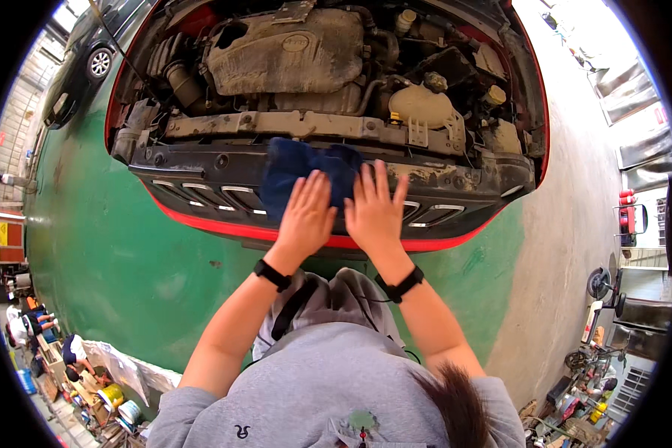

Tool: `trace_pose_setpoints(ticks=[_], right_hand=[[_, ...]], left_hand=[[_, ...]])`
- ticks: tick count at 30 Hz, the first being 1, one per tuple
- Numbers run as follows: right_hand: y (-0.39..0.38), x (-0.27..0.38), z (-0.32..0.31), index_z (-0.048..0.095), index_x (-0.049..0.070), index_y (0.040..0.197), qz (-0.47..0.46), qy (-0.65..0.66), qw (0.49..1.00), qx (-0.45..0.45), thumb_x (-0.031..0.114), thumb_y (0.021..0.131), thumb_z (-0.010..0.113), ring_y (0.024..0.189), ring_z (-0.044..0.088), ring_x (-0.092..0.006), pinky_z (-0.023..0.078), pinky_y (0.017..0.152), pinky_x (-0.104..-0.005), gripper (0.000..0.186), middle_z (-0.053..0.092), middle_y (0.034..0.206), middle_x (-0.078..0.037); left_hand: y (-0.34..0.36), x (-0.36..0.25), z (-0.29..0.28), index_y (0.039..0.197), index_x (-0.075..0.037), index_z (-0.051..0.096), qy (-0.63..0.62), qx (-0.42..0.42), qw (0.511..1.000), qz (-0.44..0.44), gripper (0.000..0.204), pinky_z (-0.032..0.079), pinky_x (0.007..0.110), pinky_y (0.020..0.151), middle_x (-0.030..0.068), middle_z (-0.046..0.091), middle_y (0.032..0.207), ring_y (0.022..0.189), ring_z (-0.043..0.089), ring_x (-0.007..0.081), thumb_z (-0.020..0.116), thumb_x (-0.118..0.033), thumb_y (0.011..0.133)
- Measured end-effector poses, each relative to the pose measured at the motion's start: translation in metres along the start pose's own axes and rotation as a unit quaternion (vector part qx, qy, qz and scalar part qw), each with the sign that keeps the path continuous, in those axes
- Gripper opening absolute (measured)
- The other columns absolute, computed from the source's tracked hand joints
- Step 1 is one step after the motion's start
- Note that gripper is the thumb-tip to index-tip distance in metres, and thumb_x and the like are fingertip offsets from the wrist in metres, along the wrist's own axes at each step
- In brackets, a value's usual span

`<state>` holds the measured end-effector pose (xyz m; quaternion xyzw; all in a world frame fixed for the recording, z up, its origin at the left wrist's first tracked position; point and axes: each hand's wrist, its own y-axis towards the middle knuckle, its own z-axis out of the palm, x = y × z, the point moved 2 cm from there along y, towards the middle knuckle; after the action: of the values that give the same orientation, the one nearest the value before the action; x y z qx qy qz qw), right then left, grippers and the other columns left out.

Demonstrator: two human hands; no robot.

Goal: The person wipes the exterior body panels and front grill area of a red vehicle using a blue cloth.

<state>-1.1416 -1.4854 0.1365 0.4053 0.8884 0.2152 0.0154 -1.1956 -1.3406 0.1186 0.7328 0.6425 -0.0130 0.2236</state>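
A dark blue crumpled cloth [306, 175] lies on the red car's black front panel [201, 168], just below its dusty engine [284, 52].

I count two hands, my left hand [306, 216] and right hand [375, 213], each with one black wristband. One blue cloth [300, 173] lies at the front edge of one red car's [201, 216] engine bay. One dark car [82, 56] stands apart.

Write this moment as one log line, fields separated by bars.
left hand flat on blue cloth | right hand flat on cloth edge | cloth on car front panel | hood open
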Motion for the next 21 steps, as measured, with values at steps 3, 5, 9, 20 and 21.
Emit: trace_pose_setpoints(ticks=[3, 5, 9, 20, 21], right_hand=[[-0.013, -0.023, -0.005, 0.058, -0.003, 0.125, 0.049, -0.027, 0.998, -0.008, 0.024, 0.089, 0.055, 0.145, 0.026, -0.0319, 0.013, 0.117, -0.0589, 0.044, 0.047, 0.144, -0.015], [-0.017, -0.024, -0.001, 0.057, -0.004, 0.123, 0.059, -0.044, 0.997, -0.011, 0.022, 0.089, 0.055, 0.145, 0.025, -0.0349, 0.012, 0.117, -0.0599, 0.043, 0.045, 0.146, -0.016], [-0.018, -0.015, 0.006, 0.060, -0.002, 0.108, 0.041, 0.033, 0.997, -0.060, 0.008, 0.084, 0.059, 0.142, 0.030, -0.0370, 0.015, 0.116, -0.0604, 0.026, 0.046, 0.143, -0.018], [-0.014, -0.071, -0.060, 0.059, 0.006, 0.108, 0.216, -0.006, 0.949, -0.229, 0.002, 0.082, 0.059, 0.116, 0.052, -0.0350, 0.033, 0.107, -0.0537, 0.027, 0.058, 0.111, -0.014], [-0.014, -0.069, -0.055, 0.057, 0.003, 0.116, 0.192, -0.006, 0.953, -0.232, 0.003, 0.086, 0.057, 0.119, 0.050, -0.0374, 0.034, 0.107, -0.0523, 0.030, 0.056, 0.119, -0.016]], left_hand=[[0.027, -0.036, 0.009, 0.130, 0.013, 0.049, -0.017, -0.021, 0.999, 0.036, 0.050, 0.023, 0.046, 0.117, 0.0263, 0.045, 0.142, 0.139, 0.036, 0.0358, 0.049, -0.023, 0.095], [0.038, -0.038, 0.014, 0.130, 0.012, 0.050, 0.012, -0.031, 0.999, 0.037, 0.049, 0.025, 0.045, 0.117, 0.0254, 0.046, 0.142, 0.138, 0.037, 0.0357, 0.050, -0.022, 0.094], [0.029, -0.017, -0.001, 0.132, 0.009, 0.049, -0.024, -0.008, 0.999, 0.037, 0.048, 0.029, 0.042, 0.115, 0.0228, 0.045, 0.145, 0.136, 0.040, 0.0349, 0.051, -0.019, 0.094], [0.035, -0.018, 0.001, 0.144, 0.006, 0.037, -0.007, 0.079, 0.995, 0.061, 0.057, 0.020, 0.045, 0.119, 0.0197, 0.035, 0.152, 0.143, 0.031, 0.0329, 0.049, -0.022, 0.096], [0.037, -0.027, 0.007, 0.144, 0.006, 0.037, -0.002, 0.075, 0.995, 0.063, 0.057, 0.020, 0.045, 0.119, 0.0199, 0.035, 0.152, 0.143, 0.031, 0.0330, 0.050, -0.022, 0.095]])
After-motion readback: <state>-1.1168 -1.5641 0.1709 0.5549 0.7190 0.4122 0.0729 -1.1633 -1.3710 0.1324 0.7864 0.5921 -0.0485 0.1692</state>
